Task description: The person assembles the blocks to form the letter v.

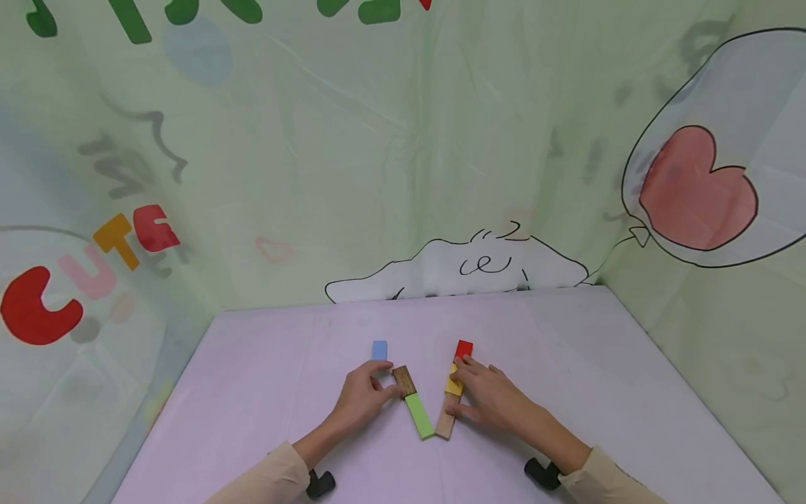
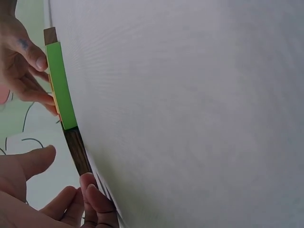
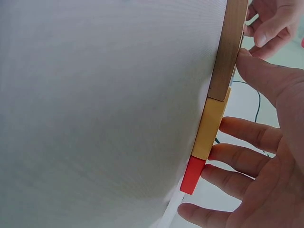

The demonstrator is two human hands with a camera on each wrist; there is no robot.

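Note:
On the table, several small blocks form a V. Its left arm is a dark brown wood-grain block [image 1: 404,380] and a green block [image 1: 420,417]; the right arm is a red block [image 1: 464,348], a yellow block [image 3: 209,127] and a light wooden block [image 1: 444,418]. My left hand [image 1: 364,394] has its fingertips at the far end of the dark brown block, while its thumb stands off the block in the left wrist view. Spread fingers of my right hand [image 1: 494,395] rest along the right arm, index to red and yellow, thumb at the wooden block.
A light blue block [image 1: 379,349] lies apart, just beyond my left hand. The pale table [image 1: 264,364] ends at a printed fabric backdrop [image 1: 378,175], which also rises along both sides. Black straps with small devices [image 1: 543,474] sit at my wrists.

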